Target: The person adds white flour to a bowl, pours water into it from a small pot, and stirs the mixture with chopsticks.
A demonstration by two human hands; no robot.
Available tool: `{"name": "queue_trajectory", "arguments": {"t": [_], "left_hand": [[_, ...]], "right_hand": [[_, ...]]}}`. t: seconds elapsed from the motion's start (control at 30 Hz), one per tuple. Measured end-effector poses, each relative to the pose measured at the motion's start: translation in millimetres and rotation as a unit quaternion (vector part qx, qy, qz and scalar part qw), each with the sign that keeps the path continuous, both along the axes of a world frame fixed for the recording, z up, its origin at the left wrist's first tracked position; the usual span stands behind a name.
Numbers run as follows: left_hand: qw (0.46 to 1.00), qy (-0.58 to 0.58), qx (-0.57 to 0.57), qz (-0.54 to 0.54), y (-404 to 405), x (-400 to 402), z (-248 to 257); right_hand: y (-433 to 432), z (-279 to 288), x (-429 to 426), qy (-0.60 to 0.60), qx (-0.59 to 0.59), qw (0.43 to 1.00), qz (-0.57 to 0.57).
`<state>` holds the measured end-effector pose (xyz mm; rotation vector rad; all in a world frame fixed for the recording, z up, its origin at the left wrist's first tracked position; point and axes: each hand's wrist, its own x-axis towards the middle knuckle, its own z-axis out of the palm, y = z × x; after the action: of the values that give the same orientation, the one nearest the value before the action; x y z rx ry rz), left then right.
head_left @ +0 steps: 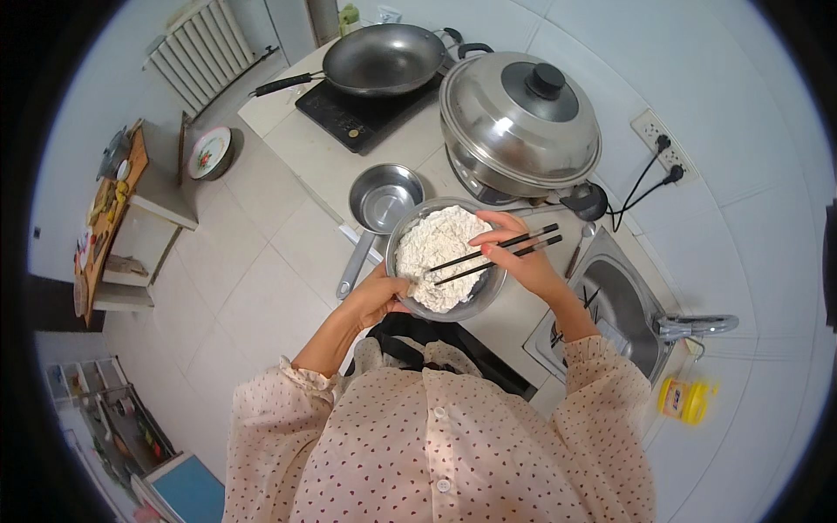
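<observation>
A metal bowl [498, 287] of shaggy, floury dough [444, 252] is in front of me, tilted slightly. My left hand [379, 295] grips its lower left rim, the thumb over the edge. My right hand [516, 255] holds a pair of black chopsticks [467, 261] over the bowl's right side, and their tips touch the dough. Just beyond the bowl, to the left, a stainless steel saucepan [386, 196] stands on the counter with its grey handle pointing towards me.
A wok [386, 59] sits on a black induction cooktop [359, 121]. Right of it stands a large lidded steamer pot [516, 124]. A ladle [587, 201] and a spoon [579, 245] lie near the sink [621, 307], which has a faucet [693, 325]. Plugged cords [637, 189] hang at the wall.
</observation>
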<state>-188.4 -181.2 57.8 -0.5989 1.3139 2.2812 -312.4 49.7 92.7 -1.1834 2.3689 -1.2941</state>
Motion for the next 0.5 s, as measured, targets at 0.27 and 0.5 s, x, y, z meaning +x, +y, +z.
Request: {"name": "queue_trajectory", "arguments": {"t": [0.27,0.5], "left_hand": [[0.987,0.006,0.111,0.118,-22,31,-1],[0.965,0.085,0.144,0.200,-17,37,16]], "right_hand": [[-23,19,9,-0.239,-0.072,0.968,0.017],[-42,52,28,0.127,0.010,0.989,0.072]]}}
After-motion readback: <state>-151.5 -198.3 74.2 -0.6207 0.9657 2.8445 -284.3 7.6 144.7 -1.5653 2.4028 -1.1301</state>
